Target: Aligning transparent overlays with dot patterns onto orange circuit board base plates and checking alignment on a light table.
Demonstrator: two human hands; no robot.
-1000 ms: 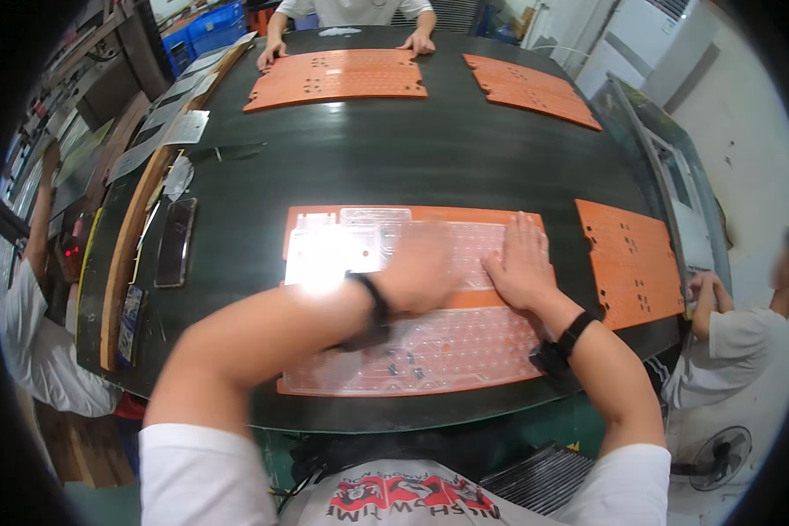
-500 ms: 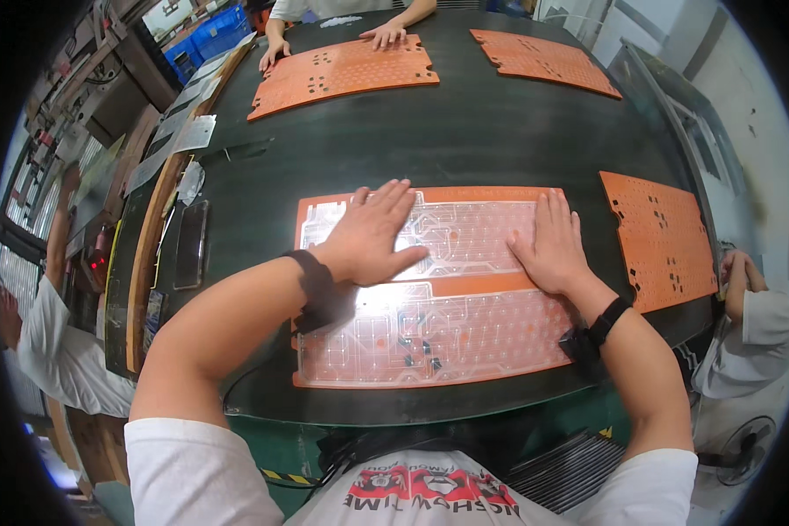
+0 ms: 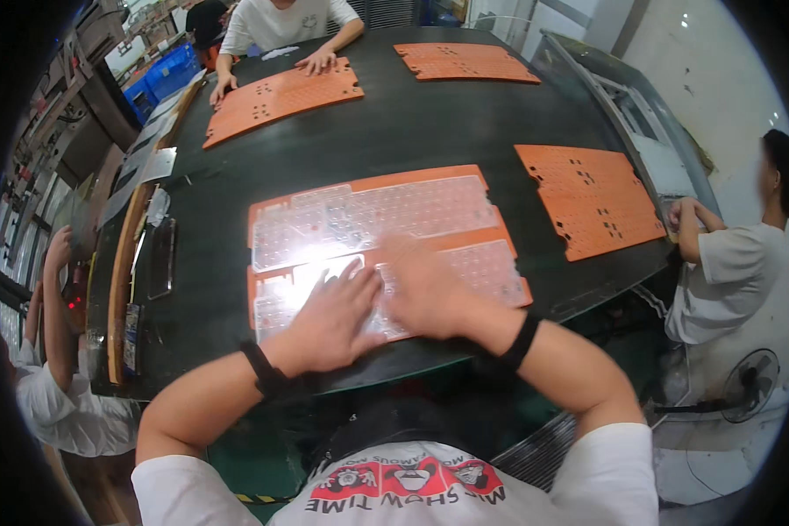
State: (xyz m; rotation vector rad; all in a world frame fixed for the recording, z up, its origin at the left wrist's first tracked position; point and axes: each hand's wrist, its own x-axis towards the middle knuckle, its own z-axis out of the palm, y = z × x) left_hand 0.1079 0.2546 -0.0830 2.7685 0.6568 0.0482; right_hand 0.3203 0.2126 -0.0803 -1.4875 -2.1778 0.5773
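An orange perforated board (image 3: 252, 210) lies in front of me, carrying two clear plastic sheets printed with fine circuit-like lines. My left hand (image 3: 333, 311) rests on the lower sheet (image 3: 491, 270), fingers spread, holding nothing. Beside it, smeared by motion, my right hand (image 3: 425, 289) is over the middle of the board; its fingers are unclear. The upper sheet (image 3: 421, 206) lies flat beyond both hands, glare whitening its lower left part. My hands and wrists hide much of the lower sheet.
More orange boards lie on the dark table (image 3: 394, 131): one to the right (image 3: 592, 202), one at the far right (image 3: 465, 63), and one at the far left (image 3: 280, 101) under a co-worker's hands. A phone (image 3: 162, 259) lies by the wooden rail (image 3: 124, 289). Other people stand at both sides.
My left hand has come down from the upper sheet onto the lower one. My right hand has moved from the upper sheet's right part toward the middle, near the left hand. The view has shifted.
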